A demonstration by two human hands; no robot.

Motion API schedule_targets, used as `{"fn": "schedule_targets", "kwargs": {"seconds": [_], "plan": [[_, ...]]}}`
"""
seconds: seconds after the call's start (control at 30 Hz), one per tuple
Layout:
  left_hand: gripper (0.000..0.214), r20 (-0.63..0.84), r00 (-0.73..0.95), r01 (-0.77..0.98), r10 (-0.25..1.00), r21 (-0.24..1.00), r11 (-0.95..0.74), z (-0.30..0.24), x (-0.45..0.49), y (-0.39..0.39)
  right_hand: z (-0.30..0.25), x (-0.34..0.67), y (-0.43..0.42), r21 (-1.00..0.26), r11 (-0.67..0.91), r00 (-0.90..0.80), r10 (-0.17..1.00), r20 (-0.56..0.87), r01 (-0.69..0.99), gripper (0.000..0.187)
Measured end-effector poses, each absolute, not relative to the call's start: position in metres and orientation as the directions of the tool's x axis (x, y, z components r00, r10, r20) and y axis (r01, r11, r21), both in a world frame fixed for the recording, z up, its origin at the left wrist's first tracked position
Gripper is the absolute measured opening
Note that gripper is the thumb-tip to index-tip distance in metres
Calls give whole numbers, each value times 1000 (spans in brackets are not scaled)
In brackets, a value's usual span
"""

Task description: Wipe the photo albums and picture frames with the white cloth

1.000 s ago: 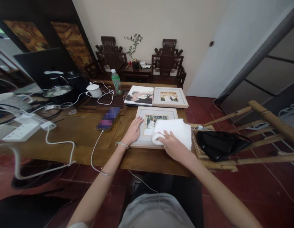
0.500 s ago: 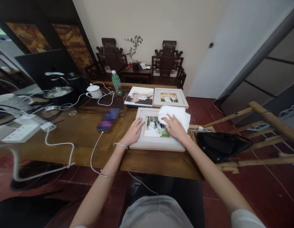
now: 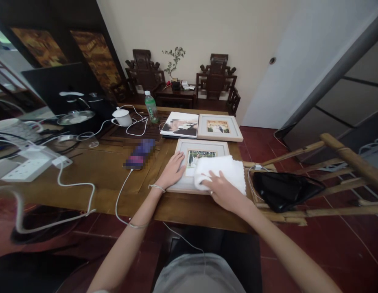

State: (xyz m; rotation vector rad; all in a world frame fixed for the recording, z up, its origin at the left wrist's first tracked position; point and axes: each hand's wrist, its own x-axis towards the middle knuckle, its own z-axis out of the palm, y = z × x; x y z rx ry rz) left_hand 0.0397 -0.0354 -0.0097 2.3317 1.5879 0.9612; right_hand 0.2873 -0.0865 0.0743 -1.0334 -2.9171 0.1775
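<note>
A pale picture frame (image 3: pixel 182 184) with a photo in it lies flat near the front edge of the wooden table. My left hand (image 3: pixel 173 167) rests on its left side, fingers stretched out and holding nothing. Under my right hand (image 3: pixel 221 189) is a folded white cloth (image 3: pixel 221 165), pressed against the lower right of the picture frame and gripped by the fingers. The cloth covers the right part of the photo and hangs past the right side of the picture frame.
Behind lie a second picture frame (image 3: pixel 237 134) and a photo album (image 3: pixel 176 122). On the left are a phone (image 3: pixel 140 154), a green bottle (image 3: pixel 151 109), a lidded cup (image 3: pixel 122 118) and a power strip (image 3: pixel 25 169). A bamboo chair (image 3: pixel 344 152) holding a black bag (image 3: pixel 280 189) stands right.
My right hand has slid the white cloth from the upper right of the picture frame down toward its lower edge. My left hand has stayed on the left side.
</note>
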Motion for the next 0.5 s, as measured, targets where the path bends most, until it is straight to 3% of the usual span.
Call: {"fn": "schedule_targets", "kwargs": {"seconds": [0.1, 0.2, 0.5], "plan": [[47, 414, 238, 778, 878, 460, -428, -8, 39, -37, 76, 289, -102, -185, 799, -811, 584, 14, 572, 51], [46, 412, 255, 769, 875, 462, -442, -8, 38, -38, 67, 287, -89, -189, 784, -790, 610, 62, 591, 55], [45, 399, 272, 760, 876, 469, -450, -8, 36, -37, 50, 277, 24, 6, 619, -599, 757, 259, 785, 52]]}}
